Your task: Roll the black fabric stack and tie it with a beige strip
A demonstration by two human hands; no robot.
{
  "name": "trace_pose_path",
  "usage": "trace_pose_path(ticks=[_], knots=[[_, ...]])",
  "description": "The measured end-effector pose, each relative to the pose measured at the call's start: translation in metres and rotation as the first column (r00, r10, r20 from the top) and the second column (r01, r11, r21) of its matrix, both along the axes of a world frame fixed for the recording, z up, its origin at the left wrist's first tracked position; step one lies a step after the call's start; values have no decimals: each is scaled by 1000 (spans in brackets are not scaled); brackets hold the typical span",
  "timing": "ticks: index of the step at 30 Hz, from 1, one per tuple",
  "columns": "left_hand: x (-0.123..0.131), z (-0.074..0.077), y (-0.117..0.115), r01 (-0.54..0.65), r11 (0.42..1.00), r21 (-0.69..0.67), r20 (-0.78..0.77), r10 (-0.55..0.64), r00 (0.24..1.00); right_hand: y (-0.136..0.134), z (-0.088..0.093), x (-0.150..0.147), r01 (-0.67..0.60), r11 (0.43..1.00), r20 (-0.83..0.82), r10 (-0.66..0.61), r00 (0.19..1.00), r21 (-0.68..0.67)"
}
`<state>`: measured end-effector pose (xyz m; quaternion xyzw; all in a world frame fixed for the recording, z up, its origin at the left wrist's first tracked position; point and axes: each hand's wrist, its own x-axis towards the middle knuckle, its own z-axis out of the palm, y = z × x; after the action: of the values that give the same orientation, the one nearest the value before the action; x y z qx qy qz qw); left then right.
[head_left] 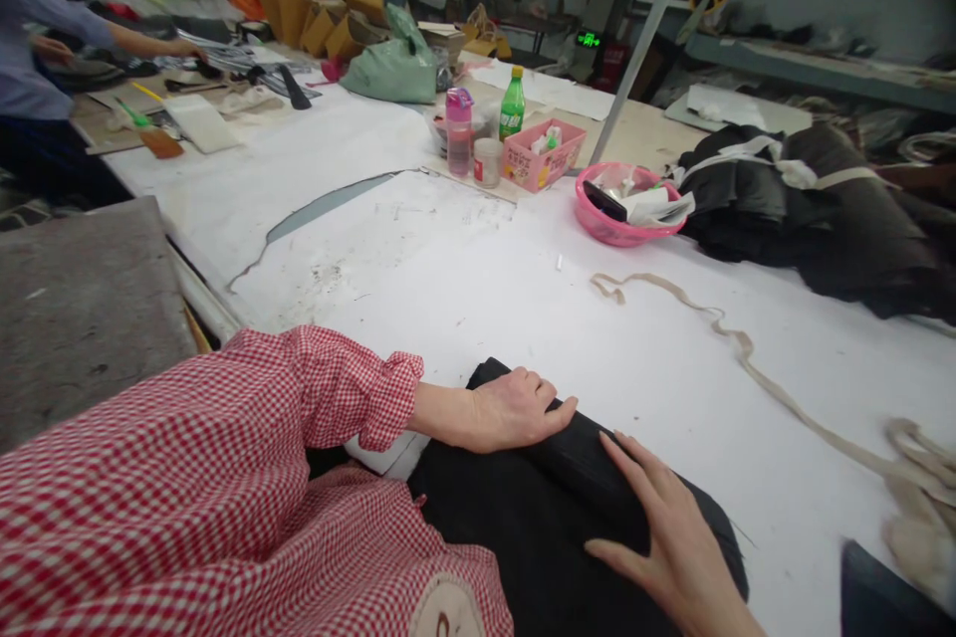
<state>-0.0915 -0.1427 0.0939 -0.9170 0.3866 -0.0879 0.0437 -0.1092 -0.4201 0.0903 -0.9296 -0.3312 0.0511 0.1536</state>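
Note:
A bundle of black cloth (523, 528), folded over or rolled along its far edge, lies at the near side of the white-covered table, against the red checked smock. My left hand (515, 411) lies across the far edge of the cloth, with its fingers curled over the fold. Farther right, my right hand (664, 523) rests on the same bundle. Its fingers are stretched out and the thumb stands well apart. The cloth's near part drops out of view at the bottom.
A pink basin (631, 229) holds a phone and scraps. Beside it stand a pink box (544, 155), a green bottle (512, 105) and a jar (488, 162). A beige strip (777, 388) trails rightward. Tied dark cloth (822, 199) lies right. A co-worker's arm (141, 42) reaches in at left.

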Motion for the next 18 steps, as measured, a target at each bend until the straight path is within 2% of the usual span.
trace_pose_path(ticks=[2, 4, 6, 9, 11, 14, 16, 18], knots=[[-6, -3, 0, 10, 1000, -7, 60, -9, 998, -2, 6, 13, 29, 999, -175, -23, 984, 32], [-10, -6, 0, 21, 1000, -12, 106, -19, 994, 3, 9, 25, 30, 999, -248, -36, 968, -31], [-13, -7, 1, 32, 999, -17, 129, -29, 991, 14, 7, 31, -17, 990, -234, -17, 972, -140], [-16, -4, 3, 45, 999, -21, 103, -43, 994, 28, 0, 28, -13, 964, -91, -12, 996, -265], [-16, 0, 5, 42, 999, -22, 12, -42, 999, 33, -3, 19, 25, 950, 45, -12, 999, -311], [-6, 9, 11, 53, 997, -54, -243, -64, 968, 33, -3, 6, 57, 941, 180, 5, 984, -335], [11, 15, 13, 70, 992, -104, -460, -111, 881, 32, -1, 4, 51, 939, 219, 26, 975, -339], [35, 19, 12, 76, 986, -150, -646, -155, 747, 32, 2, 10, 42, 936, 251, 50, 967, -349]])
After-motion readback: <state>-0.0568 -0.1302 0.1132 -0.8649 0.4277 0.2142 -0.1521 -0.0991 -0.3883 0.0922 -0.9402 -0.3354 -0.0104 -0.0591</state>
